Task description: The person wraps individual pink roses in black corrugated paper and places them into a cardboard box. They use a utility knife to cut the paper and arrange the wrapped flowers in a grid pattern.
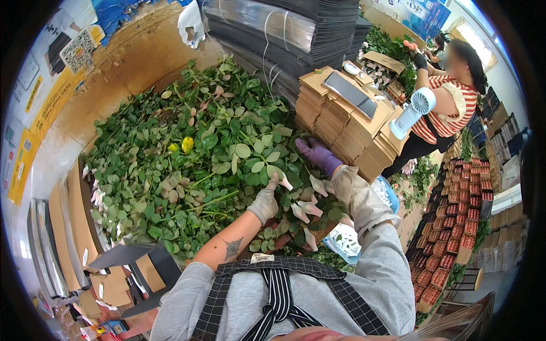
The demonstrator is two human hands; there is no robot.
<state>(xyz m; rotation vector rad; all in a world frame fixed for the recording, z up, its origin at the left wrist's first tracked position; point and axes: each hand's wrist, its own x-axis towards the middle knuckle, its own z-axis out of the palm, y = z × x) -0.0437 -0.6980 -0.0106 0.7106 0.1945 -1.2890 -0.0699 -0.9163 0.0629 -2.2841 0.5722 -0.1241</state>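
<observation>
My left hand (pixel 265 201), in a pale grey glove, lies among the rose leaves with its thumb beside a pale wrapped rose bud (pixel 286 183); leaves hide its fingers, so its grip is unclear. To the right, my right hand (pixel 318 155), in a purple glove with a loose pale sleeve cover, is at the edge of the heap by the cardboard. Whether it grips a stem cannot be seen. Several rose buds in pale sleeves (pixel 310 208) lie between and below the hands. The large heap of leafy rose stems (pixel 170 140) spreads before me, with a yellow bloom (pixel 187 145) in it.
Stacked cardboard (pixel 341 128) at right bears a smartphone (pixel 350 94) and a light-blue handheld fan (pixel 411 114). Behind stand black sheets (pixel 294 38). A blue basket (pixel 341 245) of white pieces is near my right forearm. A co-worker (pixel 448 98) handles flowers at upper right.
</observation>
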